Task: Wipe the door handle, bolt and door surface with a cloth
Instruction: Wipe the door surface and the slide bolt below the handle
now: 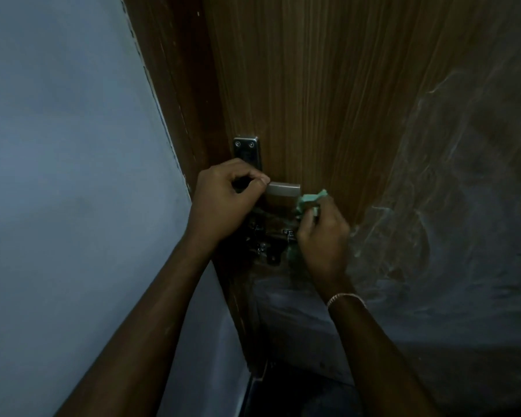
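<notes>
Nearest, the right hand is closed around a bunched green cloth, which protrudes above the knuckles. The cloth sits just beside the free end of the lever door handle, slightly below and to its right. The handle's long axis runs horizontally, so a wipe would likely travel leftward. The left hand is closed on the handle's pivot end. The bolt lies below, between both hands, on the wooden door.

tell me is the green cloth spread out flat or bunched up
Bunched up. The green cloth is crumpled into a wad inside the closed right hand, only small folds poking out beside the door handle.
</notes>
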The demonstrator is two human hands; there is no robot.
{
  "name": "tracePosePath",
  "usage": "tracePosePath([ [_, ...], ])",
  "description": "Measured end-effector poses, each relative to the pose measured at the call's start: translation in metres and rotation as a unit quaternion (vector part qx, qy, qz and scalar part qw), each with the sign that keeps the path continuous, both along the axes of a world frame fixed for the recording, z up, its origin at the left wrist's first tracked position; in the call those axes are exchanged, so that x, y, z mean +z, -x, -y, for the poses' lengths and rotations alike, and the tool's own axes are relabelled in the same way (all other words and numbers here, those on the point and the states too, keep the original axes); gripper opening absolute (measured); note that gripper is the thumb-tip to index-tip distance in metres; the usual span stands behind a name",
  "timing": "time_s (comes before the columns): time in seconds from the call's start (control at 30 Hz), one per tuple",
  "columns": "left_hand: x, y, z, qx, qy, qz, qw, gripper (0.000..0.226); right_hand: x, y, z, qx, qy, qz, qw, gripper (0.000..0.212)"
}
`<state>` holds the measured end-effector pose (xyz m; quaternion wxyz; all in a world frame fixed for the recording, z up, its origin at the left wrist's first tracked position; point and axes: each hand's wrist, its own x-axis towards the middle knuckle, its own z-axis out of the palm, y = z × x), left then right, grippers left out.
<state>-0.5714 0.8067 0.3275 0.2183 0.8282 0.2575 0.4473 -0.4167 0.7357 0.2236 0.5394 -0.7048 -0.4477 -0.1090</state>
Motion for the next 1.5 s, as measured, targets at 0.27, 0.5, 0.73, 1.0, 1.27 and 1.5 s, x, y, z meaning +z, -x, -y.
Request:
tracePosePath([
  [0.27, -0.013, 0.028, 0.010, 0.023, 0.102, 0.167, 0.980, 0.022, -0.011, -0.008, 0.014, -0.058, 0.014, 0.002, 0.998, 0.008],
  [0.5, -0.053, 0.035, 0.024, 0.111, 0.191, 0.197, 0.955, 0.018, -0.015, 0.028, -0.015, 0.021, 0.153, 0.062, 0.986, 0.007],
  [0.73, -0.075, 0.045, 0.029, 0.115, 0.180, 0.178, 0.961, 0.017, -0.006, 0.054, -0.048, -0.025, 0.122, 0.144, 0.982, 0.009],
  [1.0, -0.080, 0.048, 0.028, 0.096, 0.187, 0.179, 0.961, 0.017, -0.008, 0.065, -0.058, 0.020, 0.078, 0.083, 0.993, 0.005],
  [1.27, -0.077, 0.047, 0.028, 0.101, 0.195, 0.167, 0.961, 0.017, -0.008, 0.060, -0.059, -0.003, 0.129, 0.133, 0.983, 0.007],
  [1.5, -0.078, 0.045, 0.028, 0.101, 0.215, 0.161, 0.958, 0.016, -0.007, 0.022, -0.018, -0.056, 0.130, 0.113, 0.983, 0.002],
])
